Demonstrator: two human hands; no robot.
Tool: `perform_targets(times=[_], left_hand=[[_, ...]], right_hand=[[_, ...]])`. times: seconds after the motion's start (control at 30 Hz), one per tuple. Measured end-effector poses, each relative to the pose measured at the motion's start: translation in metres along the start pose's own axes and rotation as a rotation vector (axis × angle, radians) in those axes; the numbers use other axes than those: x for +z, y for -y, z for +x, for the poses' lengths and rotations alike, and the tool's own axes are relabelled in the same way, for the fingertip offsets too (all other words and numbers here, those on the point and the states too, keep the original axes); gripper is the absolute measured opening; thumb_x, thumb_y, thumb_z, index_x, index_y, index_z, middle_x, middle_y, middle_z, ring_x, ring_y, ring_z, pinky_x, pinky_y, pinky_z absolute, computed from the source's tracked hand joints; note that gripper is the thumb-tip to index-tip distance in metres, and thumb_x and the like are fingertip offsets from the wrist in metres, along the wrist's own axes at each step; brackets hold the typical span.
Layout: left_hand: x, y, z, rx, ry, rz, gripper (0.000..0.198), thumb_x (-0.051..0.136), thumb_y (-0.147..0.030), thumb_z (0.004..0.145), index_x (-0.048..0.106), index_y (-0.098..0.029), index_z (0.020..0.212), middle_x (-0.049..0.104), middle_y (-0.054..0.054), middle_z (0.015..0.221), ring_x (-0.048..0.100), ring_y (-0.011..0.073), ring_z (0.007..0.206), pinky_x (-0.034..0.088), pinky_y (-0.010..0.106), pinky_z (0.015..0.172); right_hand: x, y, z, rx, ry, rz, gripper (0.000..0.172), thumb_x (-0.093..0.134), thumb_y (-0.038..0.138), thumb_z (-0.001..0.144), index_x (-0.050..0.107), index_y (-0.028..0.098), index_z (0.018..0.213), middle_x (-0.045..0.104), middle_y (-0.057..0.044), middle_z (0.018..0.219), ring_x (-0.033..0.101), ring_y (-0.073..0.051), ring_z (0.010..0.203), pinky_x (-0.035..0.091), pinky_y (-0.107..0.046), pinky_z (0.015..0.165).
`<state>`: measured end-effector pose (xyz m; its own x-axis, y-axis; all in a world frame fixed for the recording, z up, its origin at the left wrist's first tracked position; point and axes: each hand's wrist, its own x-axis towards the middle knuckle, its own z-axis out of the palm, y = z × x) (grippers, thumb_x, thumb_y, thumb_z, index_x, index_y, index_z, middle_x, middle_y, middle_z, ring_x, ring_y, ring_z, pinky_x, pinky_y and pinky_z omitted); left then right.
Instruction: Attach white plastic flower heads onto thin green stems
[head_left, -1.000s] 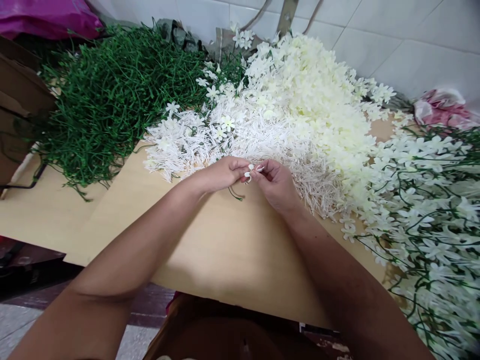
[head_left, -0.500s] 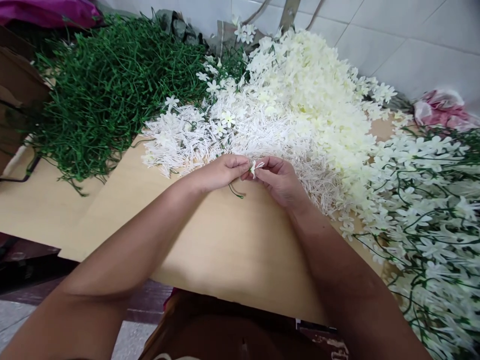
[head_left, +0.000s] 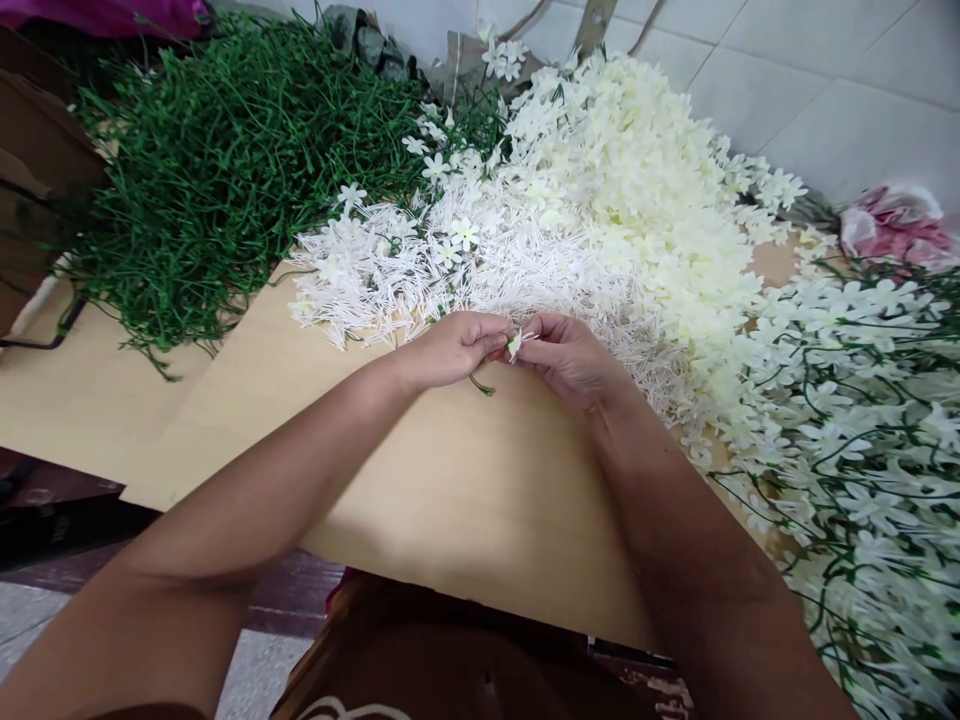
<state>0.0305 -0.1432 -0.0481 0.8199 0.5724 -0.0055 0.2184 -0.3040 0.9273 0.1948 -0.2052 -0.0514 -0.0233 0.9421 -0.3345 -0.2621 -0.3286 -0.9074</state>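
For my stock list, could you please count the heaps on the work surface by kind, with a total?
Green stems heap: 1
White stamens heap: 1
Cream blossoms heap: 1
Stemmed white flowers heap: 1
Total: 4 heaps

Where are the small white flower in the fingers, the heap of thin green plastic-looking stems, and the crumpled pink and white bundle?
Small white flower [head_left: 515,346]: head view, on its petals.
Heap of thin green stems [head_left: 255,165]: head view, on its middle.
Crumpled pink and white bundle [head_left: 892,232]: head view, on its folds.
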Motion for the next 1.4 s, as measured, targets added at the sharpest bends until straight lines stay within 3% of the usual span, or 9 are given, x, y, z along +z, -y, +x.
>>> perform_targets(times=[0.17,0.33,0.5,0.67,0.93,1.17,1.3,1.4], left_hand=[[0.002,0.004,0.0,-0.015,-0.016,0.101,0.026,0.044,-0.023,0.083,0.04,-0.018,0.058,0.04,-0.005,0.056,0.037,0.01,0.057,0.03,0.024,0.059],[0.004,0.006,0.001,-0.047,-0.034,0.145,0.025,0.047,-0.024,0.082,0.04,-0.018,0.059,0.04,-0.004,0.057,0.037,0.0105,0.057,0.029,0.024,0.057],[0.0,0.0,0.003,-0.049,-0.048,0.035,0.03,0.043,-0.031,0.089,0.047,-0.017,0.063,0.046,-0.002,0.06,0.042,0.011,0.061,0.034,0.024,0.061],[-0.009,-0.007,0.0,-0.093,0.008,0.018,0.036,0.049,-0.044,0.088,0.057,-0.015,0.069,0.056,0.001,0.068,0.05,0.0122,0.068,0.039,0.025,0.069],[-0.006,0.002,-0.001,-0.139,-0.007,0.093,0.026,0.047,-0.028,0.087,0.051,-0.017,0.065,0.048,-0.003,0.058,0.041,0.0092,0.055,0.031,0.023,0.056],[0.003,0.003,0.0,-0.113,-0.1,0.257,0.028,0.048,-0.021,0.084,0.048,-0.017,0.056,0.045,-0.004,0.054,0.041,0.0102,0.056,0.031,0.025,0.059],[0.005,-0.003,0.003,-0.103,-0.125,0.255,0.028,0.043,-0.024,0.087,0.052,-0.017,0.062,0.051,-0.002,0.06,0.047,0.0114,0.059,0.035,0.025,0.06],[-0.004,-0.009,0.002,0.021,-0.162,0.309,0.032,0.042,-0.032,0.09,0.061,-0.016,0.071,0.06,0.002,0.071,0.054,0.0144,0.071,0.041,0.026,0.068]], right_hand=[[-0.001,-0.007,0.004,-0.009,-0.087,-0.081,0.028,0.082,0.019,0.045,0.055,0.019,0.054,0.056,0.007,0.049,0.048,-0.007,0.048,0.036,-0.022,0.049],[-0.001,-0.012,0.007,-0.033,-0.121,-0.087,0.027,0.082,0.019,0.048,0.056,0.019,0.055,0.059,0.005,0.052,0.052,-0.008,0.05,0.044,-0.025,0.054],[0.0,-0.007,0.003,-0.049,-0.049,0.041,0.031,0.087,0.026,0.05,0.058,0.019,0.059,0.064,0.004,0.06,0.062,-0.011,0.059,0.052,-0.03,0.069],[0.0,-0.006,-0.001,-0.083,0.012,0.056,0.03,0.086,0.032,0.054,0.061,0.018,0.061,0.066,0.002,0.062,0.064,-0.013,0.065,0.052,-0.03,0.072],[0.005,-0.01,0.002,-0.122,-0.122,-0.114,0.024,0.081,0.025,0.053,0.059,0.018,0.06,0.062,0.003,0.058,0.056,-0.011,0.057,0.044,-0.026,0.057],[0.006,-0.014,0.002,-0.156,-0.187,-0.22,0.016,0.074,0.021,0.055,0.059,0.018,0.057,0.06,0.004,0.057,0.052,-0.008,0.054,0.042,-0.024,0.055],[0.008,-0.01,0.0,-0.181,-0.162,-0.108,0.02,0.075,0.024,0.056,0.056,0.019,0.061,0.061,0.005,0.057,0.057,-0.009,0.056,0.051,-0.027,0.062],[0.007,-0.001,-0.007,-0.228,-0.123,-0.018,0.024,0.077,0.026,0.057,0.055,0.02,0.065,0.063,0.005,0.059,0.063,-0.011,0.061,0.058,-0.032,0.067]])
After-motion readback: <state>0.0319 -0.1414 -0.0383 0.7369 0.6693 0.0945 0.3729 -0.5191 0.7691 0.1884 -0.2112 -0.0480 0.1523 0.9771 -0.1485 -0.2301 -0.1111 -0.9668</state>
